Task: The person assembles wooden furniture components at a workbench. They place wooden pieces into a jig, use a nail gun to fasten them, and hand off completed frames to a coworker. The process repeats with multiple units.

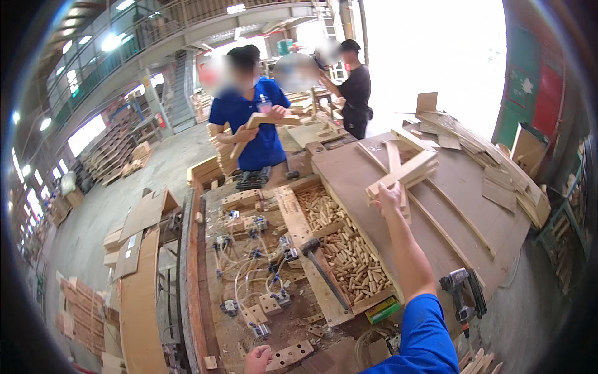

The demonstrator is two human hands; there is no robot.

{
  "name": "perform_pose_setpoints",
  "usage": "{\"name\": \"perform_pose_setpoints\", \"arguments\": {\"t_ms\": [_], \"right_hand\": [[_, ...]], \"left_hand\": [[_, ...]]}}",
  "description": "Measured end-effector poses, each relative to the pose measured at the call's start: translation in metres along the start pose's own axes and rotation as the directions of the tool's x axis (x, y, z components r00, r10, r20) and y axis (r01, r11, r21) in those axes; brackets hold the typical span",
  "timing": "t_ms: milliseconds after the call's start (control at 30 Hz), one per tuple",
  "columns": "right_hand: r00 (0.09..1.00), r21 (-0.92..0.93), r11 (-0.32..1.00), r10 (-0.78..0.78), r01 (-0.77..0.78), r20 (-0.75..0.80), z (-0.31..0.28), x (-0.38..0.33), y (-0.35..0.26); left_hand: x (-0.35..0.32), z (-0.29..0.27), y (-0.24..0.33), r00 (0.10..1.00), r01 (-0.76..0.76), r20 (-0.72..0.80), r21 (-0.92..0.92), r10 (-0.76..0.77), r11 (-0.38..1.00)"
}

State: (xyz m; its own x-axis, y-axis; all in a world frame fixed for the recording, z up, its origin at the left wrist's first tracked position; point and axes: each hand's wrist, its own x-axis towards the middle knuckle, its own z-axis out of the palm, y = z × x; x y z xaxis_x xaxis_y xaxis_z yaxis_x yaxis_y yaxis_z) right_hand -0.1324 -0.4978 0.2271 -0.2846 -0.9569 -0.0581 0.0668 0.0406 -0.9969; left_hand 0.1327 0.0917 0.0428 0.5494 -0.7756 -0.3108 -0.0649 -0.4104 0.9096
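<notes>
My right hand, arm stretched forward over the brown board-topped table, is closed on the near end of a pale wooden slat. More slats lie stacked against and under it, so which pieces are in the grip is partly hidden. At the lower edge, my left hand has its fingers curled, with nothing visible in them. Beside it lies a wooden block with drilled holes. Between my arms, a hammer rests on a wooden plank, next to a bin of wooden dowels.
Clamps with air hoses cover the bench's left side. A nail gun sits at the right table edge, near a green box. Across the bench a co-worker in blue holds a joined wooden piece; another person in black stands behind.
</notes>
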Motion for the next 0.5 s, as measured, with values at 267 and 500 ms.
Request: {"name": "perform_pose_setpoints", "arguments": {"t_ms": [267, 500], "right_hand": [[0.880, 0.075, 0.987, -0.159, 0.141, 0.448, -0.046, -0.146, 0.063], [0.735, -0.087, 0.995, 0.018, 0.056, 0.678, -0.127, -0.286, 0.152]], "left_hand": [[-0.037, 0.004, -0.009, 0.983, 0.181, -0.001, -0.144, -0.183, 0.973], [-0.076, 0.033, -0.011, 0.972, 0.233, 0.060, -0.200, -0.225, 0.952]]}}
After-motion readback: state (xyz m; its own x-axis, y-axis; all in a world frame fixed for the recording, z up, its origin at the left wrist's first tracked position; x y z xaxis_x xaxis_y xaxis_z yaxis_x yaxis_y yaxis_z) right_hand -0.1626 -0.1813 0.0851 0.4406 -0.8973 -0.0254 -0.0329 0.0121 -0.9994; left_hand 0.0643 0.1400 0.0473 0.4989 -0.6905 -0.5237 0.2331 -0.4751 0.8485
